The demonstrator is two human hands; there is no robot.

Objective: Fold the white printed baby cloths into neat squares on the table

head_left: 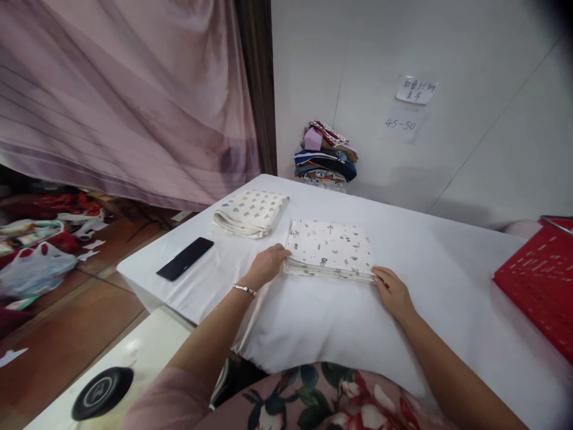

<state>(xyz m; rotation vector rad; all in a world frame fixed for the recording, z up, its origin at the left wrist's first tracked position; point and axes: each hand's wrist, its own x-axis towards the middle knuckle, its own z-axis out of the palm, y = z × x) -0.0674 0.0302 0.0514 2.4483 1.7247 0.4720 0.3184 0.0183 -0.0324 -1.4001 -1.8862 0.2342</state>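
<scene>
In front of me on the white-covered table [304, 322] lies a folded white cloth [329, 248] with small printed motifs, its layers showing along the near edge. My left hand [268, 263], with a silver bracelet at the wrist, pinches its left near corner. At the right near corner, my right hand [393, 291] grips the same cloth between thumb and fingers. Farther back to the left rests another folded white cloth [253, 212] with grey printed shapes, apart from both hands.
A black phone [185, 258] lies on the table's left part. At the right edge stands a red plastic basket [537, 280]. Folded fabrics [326, 155] are piled beyond the far edge, by the wall. A black round object [102, 393] sits on a pale surface at lower left.
</scene>
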